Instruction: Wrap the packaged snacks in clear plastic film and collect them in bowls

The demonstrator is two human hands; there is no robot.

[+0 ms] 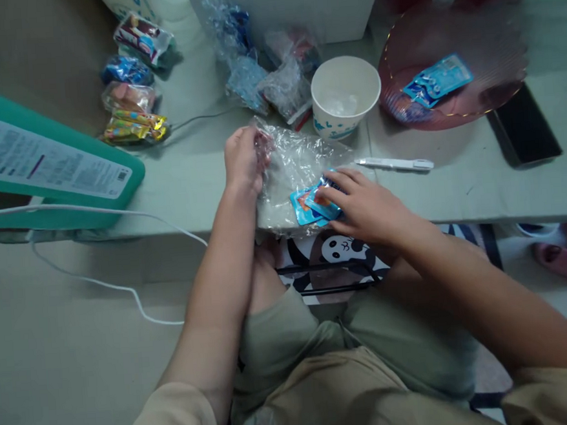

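Observation:
Pinched in my left hand (247,160) is the top left corner of a clear plastic bag (287,157), which lies crinkled along the table's front edge. My right hand (363,200) rests at the bag's lower right, its fingers curled over a few small blue sachets (307,205) with orange print. Whether those sachets lie inside the bag or on it, I cannot tell. Just beyond the bag stands a white paper cup (346,95) with blue print. A white pen-like utility knife (395,164) lies to the right of my right hand.
A pink translucent bowl (456,113) at the right holds more blue sachets (439,80), beside a black tray (525,127). Packaged snacks (132,97) line the back left. Crumpled wrappers (278,77) lie behind the cup. A green panel (56,157) and white cable (118,214) are at left.

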